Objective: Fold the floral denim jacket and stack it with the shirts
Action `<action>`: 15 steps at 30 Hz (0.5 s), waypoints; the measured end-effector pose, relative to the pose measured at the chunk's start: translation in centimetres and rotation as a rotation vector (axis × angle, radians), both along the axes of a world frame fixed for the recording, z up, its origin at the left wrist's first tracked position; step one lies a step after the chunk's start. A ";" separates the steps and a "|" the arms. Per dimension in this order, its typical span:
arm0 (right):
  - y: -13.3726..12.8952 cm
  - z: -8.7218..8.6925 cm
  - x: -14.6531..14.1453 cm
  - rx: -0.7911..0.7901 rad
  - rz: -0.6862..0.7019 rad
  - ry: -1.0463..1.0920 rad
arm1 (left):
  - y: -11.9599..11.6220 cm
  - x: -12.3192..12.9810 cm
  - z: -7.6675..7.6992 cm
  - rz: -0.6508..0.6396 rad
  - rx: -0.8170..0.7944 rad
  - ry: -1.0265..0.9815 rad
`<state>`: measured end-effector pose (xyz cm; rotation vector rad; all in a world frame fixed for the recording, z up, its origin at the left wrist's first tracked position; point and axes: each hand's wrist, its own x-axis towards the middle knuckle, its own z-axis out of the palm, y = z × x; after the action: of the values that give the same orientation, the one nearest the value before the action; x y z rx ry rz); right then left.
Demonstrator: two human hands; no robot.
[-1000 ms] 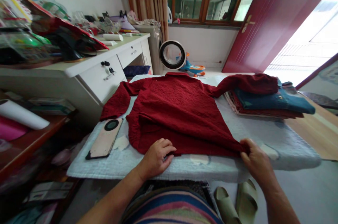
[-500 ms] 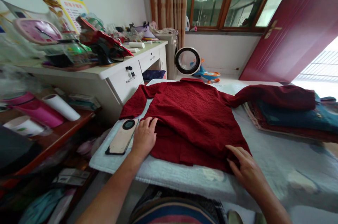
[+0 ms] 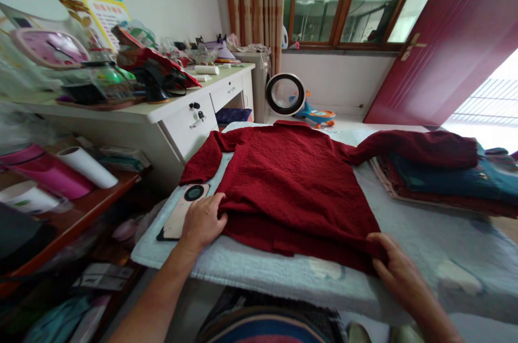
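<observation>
A dark red long-sleeved shirt point(image 3: 295, 186) lies spread on a pale blue cover point(image 3: 408, 246), collar away from me and hem towards me. My left hand point(image 3: 203, 219) is closed on the shirt's left edge near the hem, thumb and fingers pinching the cloth. At the right hem corner, my right hand point(image 3: 390, 256) grips the fabric between thumb and fingers. A beige phone point(image 3: 175, 220) with a round dark camera ring lies beside the shirt, partly covered by my left hand and wrist. The shirt's right sleeve rests over a stack of folded clothes point(image 3: 437, 178).
A white desk point(image 3: 180, 132) loaded with clutter stands at the left. Below it, a reddish-brown shelf point(image 3: 81, 211) bears a pink bottle point(image 3: 50, 173) and a white roll point(image 3: 88, 167). At the back are an open washing machine door point(image 3: 285, 94) and a blue-orange ride-on toy point(image 3: 315, 115).
My left hand has moved left and slightly down to the shirt's edge. My right hand has slid right to the hem corner. Both have closed on the cloth, and the hem is spread wider.
</observation>
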<state>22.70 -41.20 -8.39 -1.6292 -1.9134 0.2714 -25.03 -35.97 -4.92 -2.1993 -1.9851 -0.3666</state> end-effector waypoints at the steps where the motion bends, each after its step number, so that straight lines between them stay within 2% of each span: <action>1: -0.1 0.2 0.1 -0.001 0.013 0.004 | -0.1 -0.1 0.1 0.019 0.005 0.010; 4: -0.5 0.8 0.4 -0.021 0.003 0.017 | -0.1 -0.4 0.3 0.057 0.024 0.051; 6: -0.8 1.2 0.3 -0.042 -0.024 0.028 | -0.2 -0.6 0.4 0.028 0.059 0.078; 10: -1.0 2.0 -0.3 -0.083 -0.043 0.025 | -0.5 -0.9 0.2 -0.114 0.149 0.020; 13: -0.9 2.4 -0.7 -0.115 -0.030 0.006 | -0.9 -1.3 0.0 -0.260 0.130 -0.098; 15: -0.9 2.5 -0.7 -0.130 -0.003 0.004 | -1.2 -1.8 0.0 -0.306 0.103 -0.156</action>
<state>22.02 -42.08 -5.91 -1.7135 -1.9256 0.4050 -26.80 -37.12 -4.94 -2.4753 -1.6510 -0.6820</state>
